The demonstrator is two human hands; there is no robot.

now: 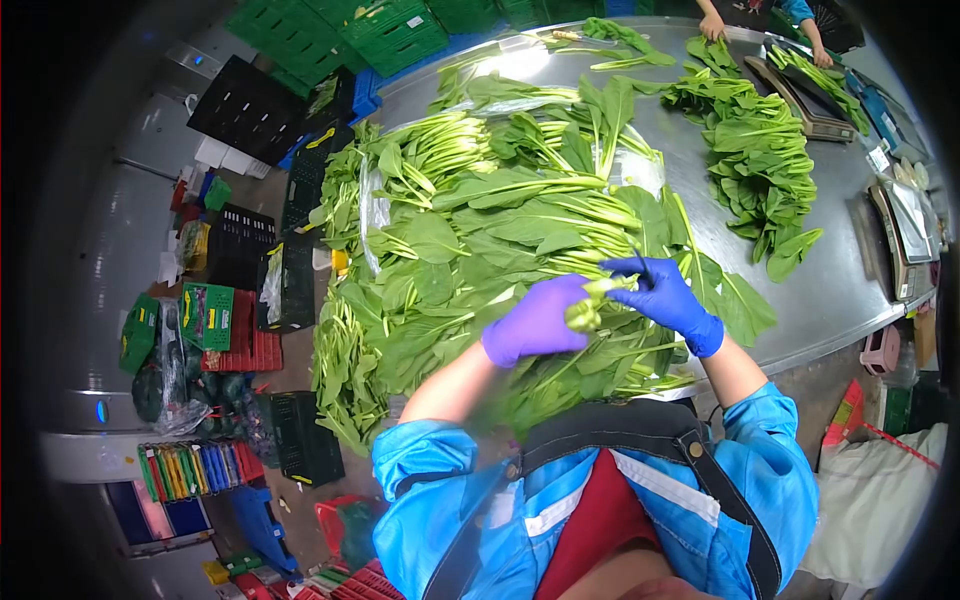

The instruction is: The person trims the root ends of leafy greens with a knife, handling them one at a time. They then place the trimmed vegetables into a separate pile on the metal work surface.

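Note:
My left hand, in a purple glove, is closed around a small bunch of leafy greens, the pale cut stem ends pointing up at me. My right hand, in a blue glove, meets it from the other side, fingers curled in and pinching at the stems. A thin dark strip shows by the right fingers; I cannot tell what it is. Under both hands lies a broad heap of leafy greens, with long pale stems and wide leaves. Clear plastic shows among the heap on its left.
The greens lie on a metal table. A row of more greens runs along its right side. Weighing scales stand at the right edge. Another person's hand touches greens at the far end. Crates stand to the left.

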